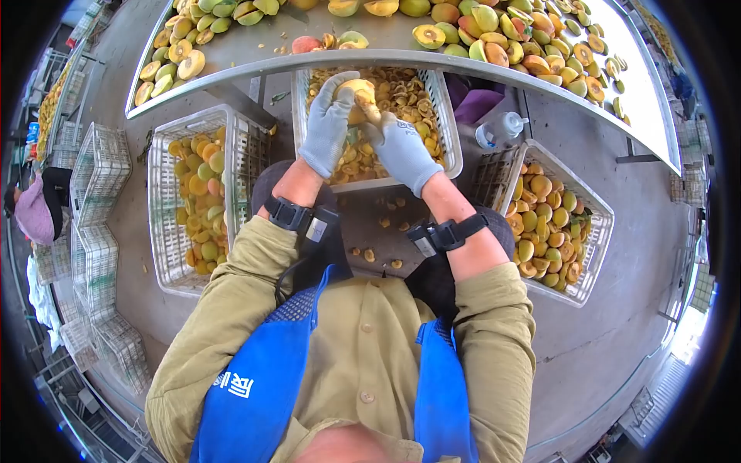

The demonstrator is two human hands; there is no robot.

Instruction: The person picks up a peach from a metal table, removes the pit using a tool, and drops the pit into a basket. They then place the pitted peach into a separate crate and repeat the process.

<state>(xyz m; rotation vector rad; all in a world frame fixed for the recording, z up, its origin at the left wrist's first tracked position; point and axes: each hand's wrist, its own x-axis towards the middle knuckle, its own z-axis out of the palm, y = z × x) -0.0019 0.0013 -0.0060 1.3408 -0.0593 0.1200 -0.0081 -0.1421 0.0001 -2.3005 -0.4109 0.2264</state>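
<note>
My left hand [327, 131], in a light grey glove, is wrapped round a yellow-fleshed peach piece [356, 86] and holds it over a white crate [453, 154]. My right hand [407, 152], gloved alike, closes on a narrow tan tool [370, 113] whose end meets the fruit; its working tip is hidden. Beneath both hands, the crate is filled with peach pits and scraps [401, 96]. On the metal table [266, 73] just beyond lie a few peach pieces [328, 42] near its front edge.
Halved peaches [532, 46] are heaped on the table's right, with more [179, 54] at left. Crates of peaches stand on the floor at left [166, 255] and right [598, 247]. A clear bottle [498, 131] is by the right crate. Stacked crates [100, 177] and another person [42, 204] are far left.
</note>
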